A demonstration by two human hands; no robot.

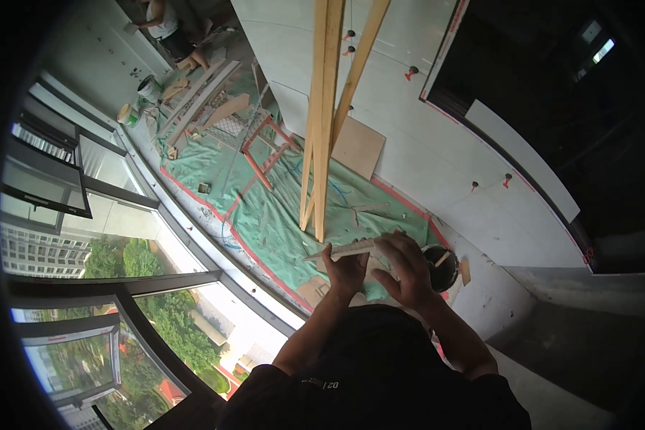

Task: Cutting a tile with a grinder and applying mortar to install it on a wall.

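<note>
Straight ahead of my body, my left hand (347, 274) grips a thin, flat, pale tile-like piece (340, 251) from below, with the thumb up against its near side. The piece lies roughly level and reaches left past my thumb. My right hand (408, 271) is at its right end. Those fingers bend over or beside that end, and the thumb stands apart from them; whether they press on the piece is hard to see. Close to the right hand stands a dark bucket (437, 276) with a light wooden stick (443, 259) leaning inside.
Long wooden strips (322, 136) rise upright just beyond my hands. Red-taped green sheeting (272, 222) covers the floor, with an orange-red stand (259, 161), boards and rubble farther off. Windows line the left; large wall panels (401, 115) with red clips stand right. Another person (168, 32) works far left.
</note>
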